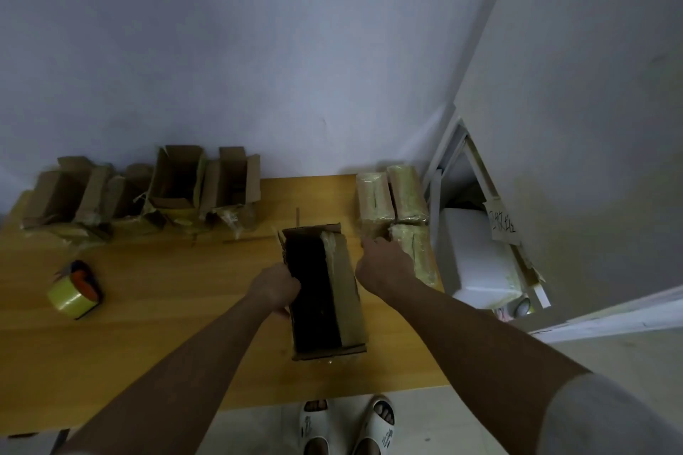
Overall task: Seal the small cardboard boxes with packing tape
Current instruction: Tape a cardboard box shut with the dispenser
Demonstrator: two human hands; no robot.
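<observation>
on the table (pixel 148 325), open cardboard box (pixel 343 292), one flap folded, dark inside

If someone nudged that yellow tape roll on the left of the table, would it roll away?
Probably not far. The tape roll sits in a dispenser with an orange and black frame, which should stop it rolling. It looks rigid and fairly light, so a push would likely slide it across the smooth wooden table.
</observation>
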